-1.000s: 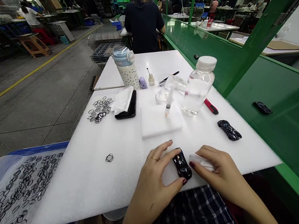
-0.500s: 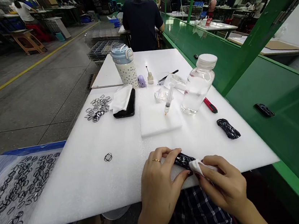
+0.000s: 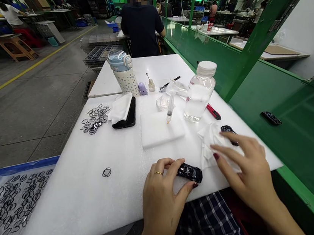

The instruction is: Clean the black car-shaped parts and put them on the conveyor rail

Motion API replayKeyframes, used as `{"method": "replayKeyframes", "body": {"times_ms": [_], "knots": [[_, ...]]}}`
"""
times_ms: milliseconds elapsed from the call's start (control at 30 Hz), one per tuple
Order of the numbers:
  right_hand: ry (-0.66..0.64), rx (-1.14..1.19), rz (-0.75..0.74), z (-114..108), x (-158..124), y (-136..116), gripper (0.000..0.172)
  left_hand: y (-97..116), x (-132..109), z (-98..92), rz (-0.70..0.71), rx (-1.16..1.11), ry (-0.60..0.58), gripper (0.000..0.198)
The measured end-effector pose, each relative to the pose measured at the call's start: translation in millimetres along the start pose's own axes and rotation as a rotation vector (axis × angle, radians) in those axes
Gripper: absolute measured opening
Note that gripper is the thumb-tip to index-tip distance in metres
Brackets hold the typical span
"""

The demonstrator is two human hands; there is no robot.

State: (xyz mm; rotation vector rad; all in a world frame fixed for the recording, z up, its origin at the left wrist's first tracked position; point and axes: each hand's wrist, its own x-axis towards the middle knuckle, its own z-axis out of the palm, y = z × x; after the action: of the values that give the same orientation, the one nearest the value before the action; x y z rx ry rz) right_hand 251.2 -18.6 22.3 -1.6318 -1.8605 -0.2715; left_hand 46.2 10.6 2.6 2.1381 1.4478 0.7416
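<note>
My left hand [image 3: 162, 193] pinches a glossy black car-shaped part [image 3: 190, 172] against the white foam sheet [image 3: 97, 193] near its front edge. My right hand [image 3: 244, 160] is off to the right with fingers spread, resting over a white wiping cloth [image 3: 210, 141] that lies unfolded on the foam. A second black car-shaped part [image 3: 229, 131] lies just beyond that hand's fingertips, partly hidden by them.
A clear bottle [image 3: 198, 95], syringe [image 3: 170, 110] on a small foam pad [image 3: 161, 130], red knife [image 3: 213, 112], phone [image 3: 125, 117] and flask [image 3: 123, 72] stand further back. Black rings [image 3: 94, 119] lie left; a blue tray [image 3: 11, 211] holds several more. A green conveyor [image 3: 297, 123] carries another part [image 3: 271, 118]. A person stands ahead.
My right hand left the black part, moved right and let the cloth spread onto the foam. My left hand kept its grip on the part, now lying sideways.
</note>
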Motion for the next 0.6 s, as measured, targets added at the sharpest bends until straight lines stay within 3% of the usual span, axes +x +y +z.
{"method": "replayKeyframes", "body": {"times_ms": [133, 233, 433, 500, 600], "knots": [[-0.094, 0.169, -0.099, 6, -23, -22, 0.029, -1, 0, 0.0, 0.018, -0.014, -0.015, 0.040], [-0.105, 0.206, -0.059, 16, -33, -35, 0.026, -1, 0, -1.8, 0.009, -0.031, -0.032, 0.048], [-0.183, 0.173, -0.002, 15, -26, -41, 0.020, -4, 7, -15.2, -0.042, -0.263, -0.087, 0.052], [-0.243, 0.190, -0.009, 15, -19, -46, 0.018, -7, 11, -17.7, -0.073, -0.373, -0.029, 0.045], [-0.296, 0.225, -0.037, 20, -7, -57, 0.028, -11, 15, -16.4, -0.126, -0.429, 0.088, 0.038]]}}
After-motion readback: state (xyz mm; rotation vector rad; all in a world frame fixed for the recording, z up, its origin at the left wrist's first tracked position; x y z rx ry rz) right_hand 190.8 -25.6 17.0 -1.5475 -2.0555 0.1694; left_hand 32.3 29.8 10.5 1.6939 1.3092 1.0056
